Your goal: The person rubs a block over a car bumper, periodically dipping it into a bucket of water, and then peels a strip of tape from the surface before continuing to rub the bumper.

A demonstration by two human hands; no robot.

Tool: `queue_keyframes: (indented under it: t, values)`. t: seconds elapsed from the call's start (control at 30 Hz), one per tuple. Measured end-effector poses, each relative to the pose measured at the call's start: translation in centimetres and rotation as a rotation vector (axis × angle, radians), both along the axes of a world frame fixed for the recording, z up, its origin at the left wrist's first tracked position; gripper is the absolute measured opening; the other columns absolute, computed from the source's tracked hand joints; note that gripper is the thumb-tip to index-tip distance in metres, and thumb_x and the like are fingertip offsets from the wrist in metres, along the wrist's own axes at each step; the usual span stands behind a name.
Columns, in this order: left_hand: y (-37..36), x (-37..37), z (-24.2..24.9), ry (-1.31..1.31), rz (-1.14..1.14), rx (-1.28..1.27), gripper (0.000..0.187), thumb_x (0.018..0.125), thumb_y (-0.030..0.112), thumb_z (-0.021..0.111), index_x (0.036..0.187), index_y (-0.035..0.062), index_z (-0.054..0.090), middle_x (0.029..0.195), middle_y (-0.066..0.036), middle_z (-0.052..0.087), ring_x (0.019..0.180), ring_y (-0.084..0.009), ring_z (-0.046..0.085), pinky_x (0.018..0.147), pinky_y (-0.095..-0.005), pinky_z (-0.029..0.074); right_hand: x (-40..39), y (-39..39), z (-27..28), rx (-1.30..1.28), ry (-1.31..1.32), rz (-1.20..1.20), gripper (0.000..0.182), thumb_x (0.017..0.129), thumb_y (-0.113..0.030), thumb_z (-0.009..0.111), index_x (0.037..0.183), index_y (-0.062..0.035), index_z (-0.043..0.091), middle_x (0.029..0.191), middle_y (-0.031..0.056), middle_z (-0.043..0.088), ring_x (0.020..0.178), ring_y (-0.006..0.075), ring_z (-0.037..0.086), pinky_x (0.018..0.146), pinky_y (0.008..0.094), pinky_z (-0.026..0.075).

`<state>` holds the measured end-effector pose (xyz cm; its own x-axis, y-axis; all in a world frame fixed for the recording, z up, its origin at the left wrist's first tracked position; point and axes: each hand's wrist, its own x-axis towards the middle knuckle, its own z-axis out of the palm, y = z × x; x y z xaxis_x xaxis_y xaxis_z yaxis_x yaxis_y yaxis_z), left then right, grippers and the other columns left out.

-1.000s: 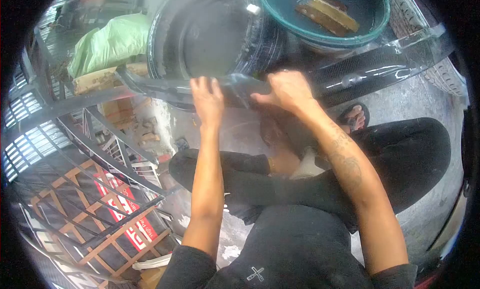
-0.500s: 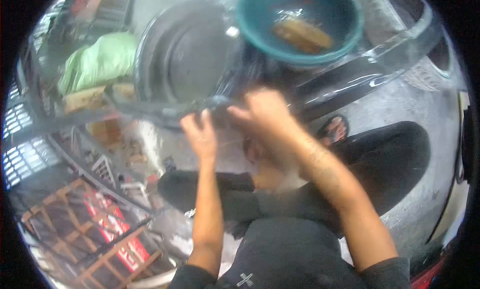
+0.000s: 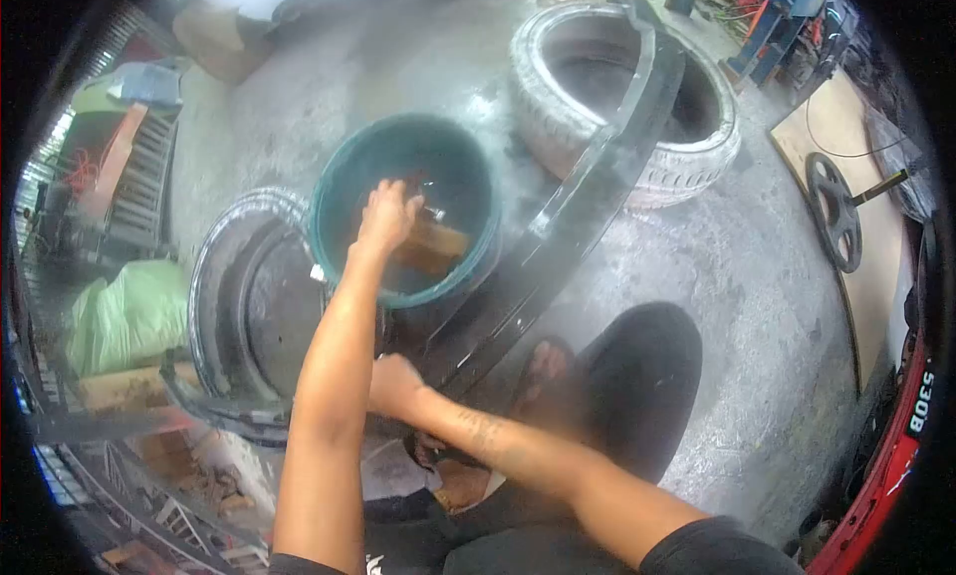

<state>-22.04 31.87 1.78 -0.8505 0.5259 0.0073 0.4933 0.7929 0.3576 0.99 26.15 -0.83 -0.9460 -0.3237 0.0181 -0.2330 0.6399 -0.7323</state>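
My left hand reaches into a teal basin, its fingers apart just above a brown block-shaped thing lying inside. Whether the fingertips touch anything there is hard to see. My right hand is closed at the near part of a long, glossy black strip. That strip runs from the lower left, past the basin, and up over a tyre at the back right. The fingers of my right hand are partly hidden and blurred.
A dark round tyre lies left of the basin. A large whitish-edged tyre lies at the back right. On the left sits a light green sack. A board with a black wheel-shaped part is at the right, near a red panel.
My left hand has left the black strip and moved up into the basin. My right hand stays at the strip. The view has shifted, showing more floor at the right.
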Motion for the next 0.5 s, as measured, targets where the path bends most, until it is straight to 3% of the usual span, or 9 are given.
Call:
queue_keyframes:
  t: [0.07, 0.1, 0.13, 0.17, 0.2, 0.3, 0.4, 0.47, 0.5]
  values:
    - [2.0, -1.6, -4.1, -0.054, 0.004, -0.183, 0.058, 0.104, 0.043, 0.060, 0.146, 0.0039, 0.057, 0.153, -0.028, 0.052, 0.140, -0.0496, 0.051, 0.113, -0.0670, 0.043, 0.1, -0.5, -1.1, -0.049, 0.003, -0.011, 0.034, 0.097, -0.038, 0.062, 0.089, -0.0082, 0.077, 0.089, 0.0164, 0.078, 0.081, 0.0342, 0.077, 0.072, 0.0492, 0.059]
    - [3.5, 0.0, -4.3, -0.088, 0.020, -0.265, 0.066, 0.103, 0.046, 0.061, 0.154, 0.0058, 0.052, 0.160, -0.028, 0.047, 0.146, -0.0513, 0.045, 0.114, -0.0659, 0.043, 0.0, -1.1, -1.9, -0.310, 0.131, -0.138, 0.029, 0.096, -0.035, 0.063, 0.094, -0.0090, 0.075, 0.096, 0.0162, 0.078, 0.088, 0.0349, 0.077, 0.075, 0.0491, 0.059]
    - [4.3, -0.8, -6.7, -0.174, -0.126, -0.550, 0.070, 0.102, 0.044, 0.062, 0.159, 0.0072, 0.046, 0.168, -0.025, 0.038, 0.152, -0.0483, 0.040, 0.120, -0.0619, 0.039, 0.0, -1.7, -3.0, -0.573, 0.259, -0.261, 0.025, 0.096, -0.032, 0.063, 0.100, -0.0098, 0.074, 0.103, 0.0161, 0.078, 0.094, 0.0356, 0.076, 0.077, 0.0489, 0.059]
    - [5.6, -1.0, -6.0, -0.413, -0.372, -0.849, 0.061, 0.101, 0.040, 0.063, 0.152, 0.0063, 0.057, 0.162, -0.024, 0.049, 0.149, -0.0434, 0.048, 0.121, -0.0548, 0.041, -0.1, -1.7, -3.3, -0.563, 0.262, -0.262, 0.025, 0.096, -0.032, 0.063, 0.100, -0.0098, 0.074, 0.103, 0.0161, 0.078, 0.094, 0.0356, 0.076, 0.077, 0.0489, 0.059]
    - [3.6, -1.8, -10.6, -0.480, -0.310, -0.716, 0.048, 0.101, 0.036, 0.063, 0.135, 0.0041, 0.071, 0.145, -0.024, 0.065, 0.135, -0.0401, 0.062, 0.116, -0.0500, 0.048, -0.1, -1.8, -3.8, -0.466, 0.362, -0.241, 0.026, 0.095, -0.031, 0.064, 0.107, -0.0094, 0.072, 0.111, 0.0169, 0.077, 0.102, 0.0358, 0.074, 0.082, 0.0480, 0.058]
    - [2.9, -0.9, -5.4, -0.319, -0.034, -0.524, 0.050, 0.101, 0.036, 0.064, 0.139, 0.0032, 0.067, 0.139, -0.027, 0.067, 0.131, -0.0442, 0.064, 0.111, -0.0512, 0.050, -0.1, -0.1, -2.9, -0.237, 0.529, -0.229, 0.031, 0.096, -0.029, 0.064, 0.117, -0.0076, 0.071, 0.122, 0.0204, 0.073, 0.115, 0.0363, 0.070, 0.095, 0.0472, 0.055]
    - [2.3, -1.8, -1.9, -0.070, 0.162, -0.138, 0.056, 0.102, 0.040, 0.064, 0.142, 0.0015, 0.063, 0.133, -0.031, 0.069, 0.127, -0.0480, 0.066, 0.107, -0.0526, 0.052, -1.2, 2.6, 0.1, -0.306, 0.669, -0.183, 0.030, 0.097, -0.026, 0.062, 0.116, -0.0054, 0.072, 0.122, 0.0231, 0.073, 0.117, 0.0403, 0.068, 0.099, 0.0497, 0.053]
    - [1.1, -1.6, -0.4, 0.033, 0.186, 0.078, 0.061, 0.102, 0.047, 0.066, 0.140, -0.0008, 0.063, 0.126, -0.033, 0.070, 0.123, -0.0492, 0.067, 0.104, -0.0544, 0.052, -1.9, 4.5, 3.3, -0.300, -0.015, 0.072, 0.028, 0.098, -0.023, 0.062, 0.112, -0.0013, 0.071, 0.120, 0.0262, 0.073, 0.115, 0.0444, 0.068, 0.098, 0.0522, 0.053]
    - [0.4, -0.7, 1.6, 0.078, 0.172, 0.177, 0.064, 0.101, 0.050, 0.067, 0.137, -0.0021, 0.064, 0.122, -0.034, 0.071, 0.121, -0.0494, 0.067, 0.102, -0.0556, 0.053, -2.1, 4.6, 3.6, -0.307, -0.012, 0.086, 0.028, 0.098, -0.023, 0.062, 0.112, -0.0013, 0.071, 0.120, 0.0262, 0.073, 0.115, 0.0444, 0.068, 0.098, 0.0522, 0.053]
